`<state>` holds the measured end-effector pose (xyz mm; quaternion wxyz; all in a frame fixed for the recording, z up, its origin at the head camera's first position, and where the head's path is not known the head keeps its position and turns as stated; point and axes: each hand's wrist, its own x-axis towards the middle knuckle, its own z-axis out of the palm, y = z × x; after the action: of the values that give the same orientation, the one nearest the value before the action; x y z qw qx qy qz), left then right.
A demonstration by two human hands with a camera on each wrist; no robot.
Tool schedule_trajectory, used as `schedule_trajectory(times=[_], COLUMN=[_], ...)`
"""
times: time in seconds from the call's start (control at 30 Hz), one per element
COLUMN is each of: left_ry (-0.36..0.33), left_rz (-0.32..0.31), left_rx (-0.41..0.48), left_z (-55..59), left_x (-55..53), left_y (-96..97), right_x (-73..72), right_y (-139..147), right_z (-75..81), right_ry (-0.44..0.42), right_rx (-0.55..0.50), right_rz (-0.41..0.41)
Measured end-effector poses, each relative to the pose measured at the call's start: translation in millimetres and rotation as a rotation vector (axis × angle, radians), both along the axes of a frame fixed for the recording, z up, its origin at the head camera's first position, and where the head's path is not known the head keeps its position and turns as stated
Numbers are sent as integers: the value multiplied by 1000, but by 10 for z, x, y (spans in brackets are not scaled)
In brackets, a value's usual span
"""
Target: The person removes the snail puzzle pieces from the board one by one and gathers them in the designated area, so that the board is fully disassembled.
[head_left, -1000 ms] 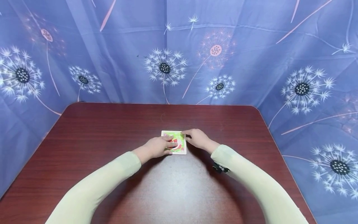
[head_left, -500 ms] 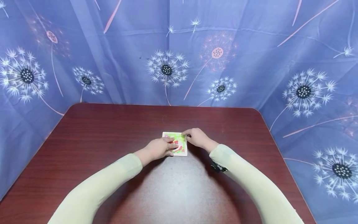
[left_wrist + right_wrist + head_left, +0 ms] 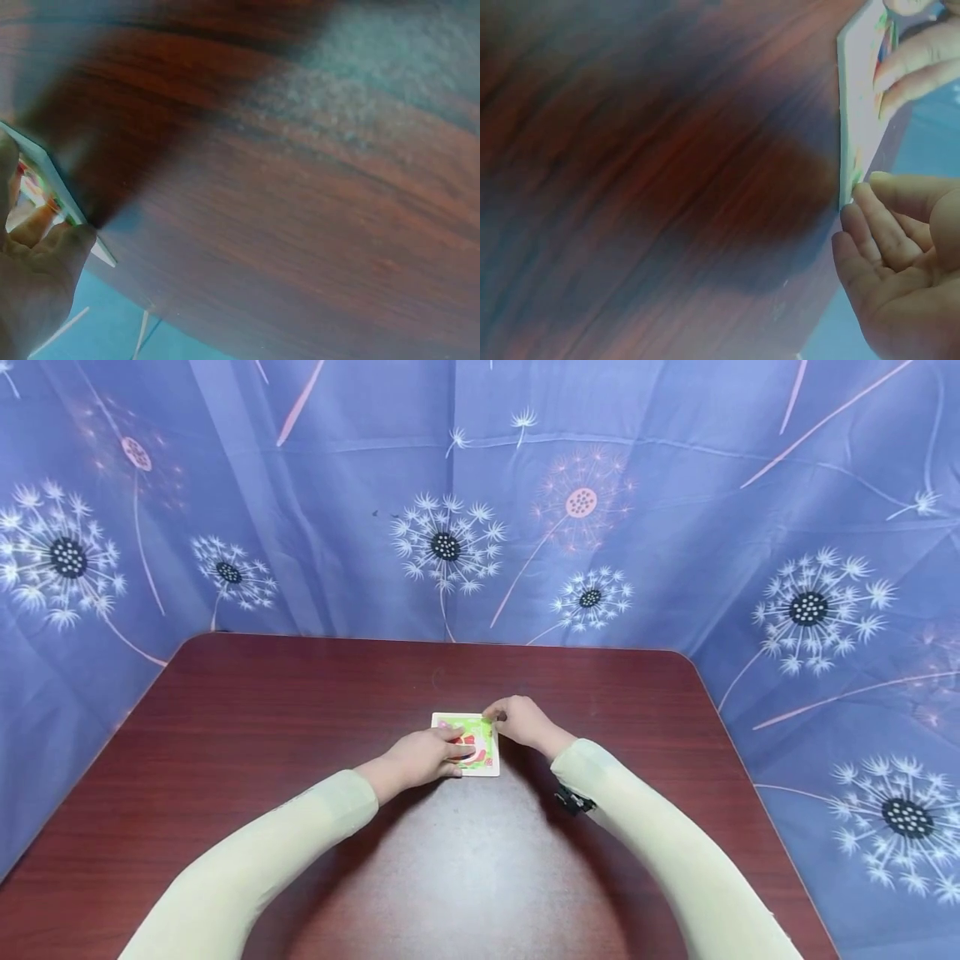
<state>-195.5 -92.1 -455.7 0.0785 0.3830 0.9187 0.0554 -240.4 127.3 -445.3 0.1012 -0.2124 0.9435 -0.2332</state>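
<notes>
A thin square picture board with a pale border and a green, red and white print lies flat on the table. My left hand rests on its left half, fingers straight and spread over the print. In the left wrist view, the left thumb bears against the board's edge. At the far right corner is my right hand, with thumb and index fingertips close together there. The right wrist view shows the other fingers of the right hand bent beside that corner; I cannot tell whether the tips pinch anything.
The dark red wood-grain table has rounded far corners and a bright glare near the front. Blue curtains printed with dandelions hang behind and at both sides. A small black device sits under the right cuff.
My right hand has lifted slightly at the far right corner, and its wrist has shifted left. The left hand and the board hold their place, apart from slight camera sway.
</notes>
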Motion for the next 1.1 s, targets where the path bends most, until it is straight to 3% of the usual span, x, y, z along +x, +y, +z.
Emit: schedule_trajectory(times=[0.27,0.4,0.77,1.1], left_ry=[14,37,-5,-10], left_rz=[-38,-33,7,3], left_rx=[-1,-2,2,-17], left_z=[-31,-43,1,17], left_x=[-10,-24,-26,-15], left_y=[-20,-9,-10,1], right_x=[-108,-162,-241,-266], right_y=[-4,-13,-106,-100], right_z=[-54,-36,38,11], right_ry=[-168,-167,-168,-187], right_rx=[-156,-127,-19,-28], right_rz=[-95,-109,-83,-94])
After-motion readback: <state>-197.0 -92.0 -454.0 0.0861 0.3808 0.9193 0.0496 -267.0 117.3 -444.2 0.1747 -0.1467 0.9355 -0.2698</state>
